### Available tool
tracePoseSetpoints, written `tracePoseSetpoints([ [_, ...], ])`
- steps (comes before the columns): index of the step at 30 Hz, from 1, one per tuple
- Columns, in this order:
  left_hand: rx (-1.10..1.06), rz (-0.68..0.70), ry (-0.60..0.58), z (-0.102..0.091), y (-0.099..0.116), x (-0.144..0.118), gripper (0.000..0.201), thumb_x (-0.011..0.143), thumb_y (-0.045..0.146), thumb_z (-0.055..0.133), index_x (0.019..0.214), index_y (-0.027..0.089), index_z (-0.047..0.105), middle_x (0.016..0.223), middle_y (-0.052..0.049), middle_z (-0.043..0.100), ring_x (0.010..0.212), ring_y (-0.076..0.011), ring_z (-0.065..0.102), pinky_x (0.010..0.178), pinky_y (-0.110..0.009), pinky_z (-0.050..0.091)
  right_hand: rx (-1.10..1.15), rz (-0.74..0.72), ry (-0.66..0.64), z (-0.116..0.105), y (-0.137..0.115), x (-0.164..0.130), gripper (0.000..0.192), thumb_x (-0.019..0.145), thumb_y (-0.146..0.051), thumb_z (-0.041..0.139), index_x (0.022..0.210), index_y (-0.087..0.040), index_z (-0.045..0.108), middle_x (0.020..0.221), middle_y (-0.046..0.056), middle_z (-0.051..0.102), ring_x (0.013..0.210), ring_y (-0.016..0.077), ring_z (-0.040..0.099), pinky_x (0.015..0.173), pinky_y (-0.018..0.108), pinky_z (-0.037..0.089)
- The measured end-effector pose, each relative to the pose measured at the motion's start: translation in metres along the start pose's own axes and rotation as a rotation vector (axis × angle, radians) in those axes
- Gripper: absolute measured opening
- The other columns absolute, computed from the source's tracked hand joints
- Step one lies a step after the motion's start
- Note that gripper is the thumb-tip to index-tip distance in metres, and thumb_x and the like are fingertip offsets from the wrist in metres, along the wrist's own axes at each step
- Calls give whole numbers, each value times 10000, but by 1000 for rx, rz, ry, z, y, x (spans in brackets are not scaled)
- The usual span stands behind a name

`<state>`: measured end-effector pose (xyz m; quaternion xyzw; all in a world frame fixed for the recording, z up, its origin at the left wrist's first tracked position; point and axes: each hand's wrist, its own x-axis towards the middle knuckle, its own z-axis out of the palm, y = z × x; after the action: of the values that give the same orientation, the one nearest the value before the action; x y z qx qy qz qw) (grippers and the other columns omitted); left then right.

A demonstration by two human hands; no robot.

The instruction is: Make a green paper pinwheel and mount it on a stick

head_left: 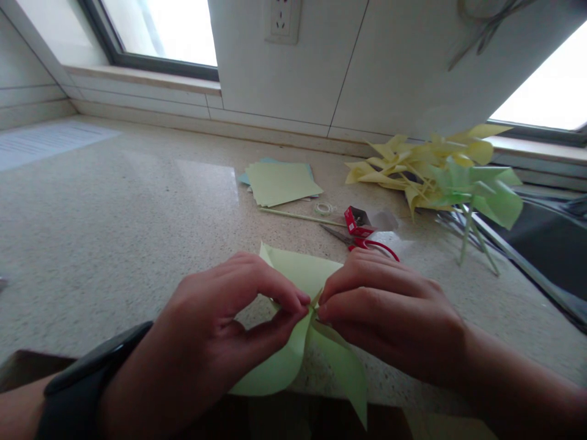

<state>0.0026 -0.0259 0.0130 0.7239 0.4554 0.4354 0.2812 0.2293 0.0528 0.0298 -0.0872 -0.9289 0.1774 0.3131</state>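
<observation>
At six o'clock on the desk, the left hand and right hand pinch the green paper, fingers clamped on its folded centre; scissors lie at twelve o'clock.

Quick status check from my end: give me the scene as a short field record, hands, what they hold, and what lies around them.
left hand: pinches the centre of the green paper, black watch on the wrist
right hand: pinches the same centre from the other side
green paper: petals curled in toward the middle, at the counter's near edge
scissors: red-handled, behind the right hand
paper stack: flat, farther back
finished pinwheels: yellow and green, piled at right
counter: speckled stone
</observation>
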Motion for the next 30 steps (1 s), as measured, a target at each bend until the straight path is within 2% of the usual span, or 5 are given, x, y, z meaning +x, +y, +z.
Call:
tracePoseSetpoints([
  [7,31,57,-9,0,1,0,167,902,159,689,955,306,628,923,73,714,843,-104,659,730,-243,517,43,33,10,1,-1,-1,33,907,-88,669,927,-103,691,876,52,683,780,115,591,712,267,464],
  [13,57,158,-43,0,2,2,182,905,105,656,972,270,620,892,36,700,853,-128,629,735,-271,499,68,120,22,2,-4,-1,55,891,-98,698,930,-131,677,876,32,691,809,111,623,731,248,492],
  [19,80,226,-71,-1,2,3,174,902,74,644,968,234,623,895,8,688,863,-146,617,769,-290,493,26,198,68,7,-3,-6,209,864,-152,739,1049,-171,643,855,-2,677,737,96,595,656,221,483],
  [25,145,321,-66,-2,5,4,130,913,75,628,959,197,628,873,-16,705,824,-161,622,772,-317,488,67,168,27,5,-2,-4,72,889,-132,707,945,-142,662,846,20,645,740,91,596,650,209,485],
  [30,152,356,-75,-2,6,5,140,905,61,637,976,181,644,870,-27,717,803,-163,634,792,-336,494,64,128,13,2,-4,-1,51,890,-107,687,906,-142,654,907,32,619,779,91,583,681,206,488],
])
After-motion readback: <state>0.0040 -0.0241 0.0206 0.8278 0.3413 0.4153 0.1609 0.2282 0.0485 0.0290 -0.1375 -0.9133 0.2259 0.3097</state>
